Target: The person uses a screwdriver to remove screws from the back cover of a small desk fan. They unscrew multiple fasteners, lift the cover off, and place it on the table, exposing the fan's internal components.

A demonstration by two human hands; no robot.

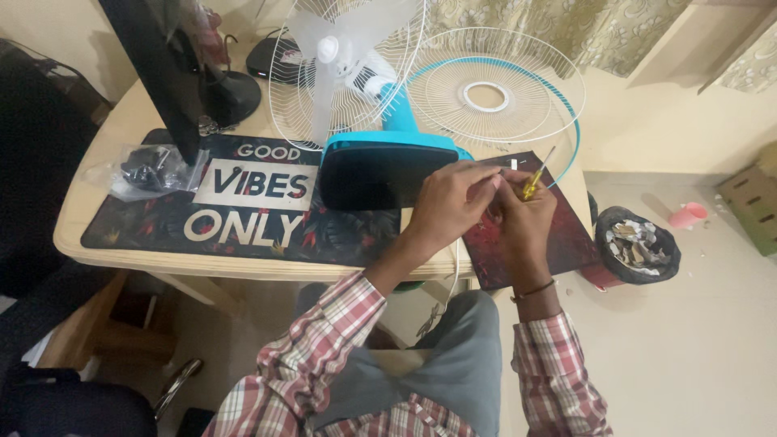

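Screwdriver (534, 180), slim, stiff, light: we pinch its yellow handle in right hand (524, 217); left hand (450, 202) pinches something tiny, centre frame.

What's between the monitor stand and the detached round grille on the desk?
In the head view, the fan on its blue base, blades and rear grille, lies between the monitor stand and the detached grille.

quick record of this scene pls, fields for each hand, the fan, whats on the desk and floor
left hand: fingers pinched beside the right hand, what they pinch is too small to tell
right hand: shut on screwdriver, yellow handle, shaft up and to the right
fan: blue, lying on the desk, front grille off
grille: white, flat behind the hands
desk: beige, with mat, monitor, plastic bag
floor: bin, pink cup
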